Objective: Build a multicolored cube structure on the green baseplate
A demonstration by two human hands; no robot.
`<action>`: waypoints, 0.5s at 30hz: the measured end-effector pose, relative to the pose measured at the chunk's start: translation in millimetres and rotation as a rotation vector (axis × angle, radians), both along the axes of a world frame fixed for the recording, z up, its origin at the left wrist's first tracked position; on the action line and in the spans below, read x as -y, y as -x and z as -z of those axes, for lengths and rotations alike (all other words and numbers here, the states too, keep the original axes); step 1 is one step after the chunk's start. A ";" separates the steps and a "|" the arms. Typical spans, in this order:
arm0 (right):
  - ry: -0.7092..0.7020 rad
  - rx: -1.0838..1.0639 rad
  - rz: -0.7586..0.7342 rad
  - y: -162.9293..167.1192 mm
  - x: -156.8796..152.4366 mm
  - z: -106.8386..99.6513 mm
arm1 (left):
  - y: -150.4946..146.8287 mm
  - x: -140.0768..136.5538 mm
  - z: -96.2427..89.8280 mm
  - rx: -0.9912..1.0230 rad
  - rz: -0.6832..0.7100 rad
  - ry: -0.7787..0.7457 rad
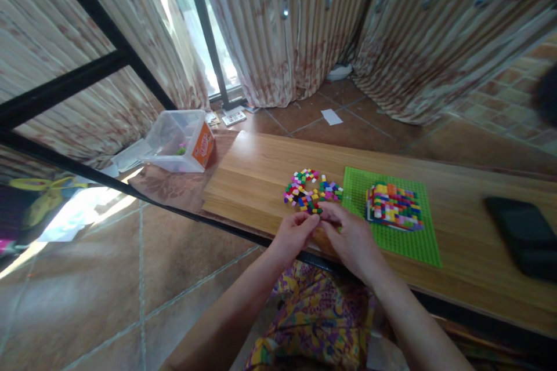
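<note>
My left hand (pixel 295 234) and my right hand (pixel 347 236) meet at the fingertips over the table's front edge. Both are closed in a pinch; whatever they may hold is too small and hidden to make out. Just beyond the fingers lies a loose pile of small coloured toy bricks (pixel 303 190) on the wooden table. To the right of my right hand, a green baseplate (pixel 429 243) carries a block built of many-coloured bricks (pixel 394 207), stacked several layers high.
A black phone (pixel 524 235) lies at the table's right. Past the left end stands a clear plastic box (pixel 174 142) with an orange label and a few pieces inside. A dark metal frame (pixel 104 61) crosses the upper left. Striped curtains (pixel 261 40) hang behind.
</note>
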State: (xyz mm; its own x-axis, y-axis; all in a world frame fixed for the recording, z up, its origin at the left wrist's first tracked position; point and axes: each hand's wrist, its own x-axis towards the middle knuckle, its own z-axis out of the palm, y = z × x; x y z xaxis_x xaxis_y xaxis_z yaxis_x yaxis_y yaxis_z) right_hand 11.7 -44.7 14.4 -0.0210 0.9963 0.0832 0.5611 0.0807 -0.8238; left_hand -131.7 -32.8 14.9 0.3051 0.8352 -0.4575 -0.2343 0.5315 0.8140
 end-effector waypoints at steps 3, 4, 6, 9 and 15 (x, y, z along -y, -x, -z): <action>-0.020 0.040 -0.044 2.0 4.3 -6.3 | 2.3 -1.2 -2.4 -0.045 0.035 -0.008; -0.023 0.041 -0.053 2.0 5.0 -7.4 | 2.4 -1.6 -3.2 -0.054 0.041 0.000; -0.020 0.006 -0.052 2.0 5.9 -7.1 | 1.4 -1.5 -4.4 -0.056 0.039 0.011; -0.008 -0.157 -0.001 3.1 6.4 -0.2 | -1.4 0.5 -5.5 -0.023 -0.008 0.015; 0.021 -0.488 0.199 3.8 1.6 14.4 | -3.0 -18.4 -11.5 0.017 -0.093 0.049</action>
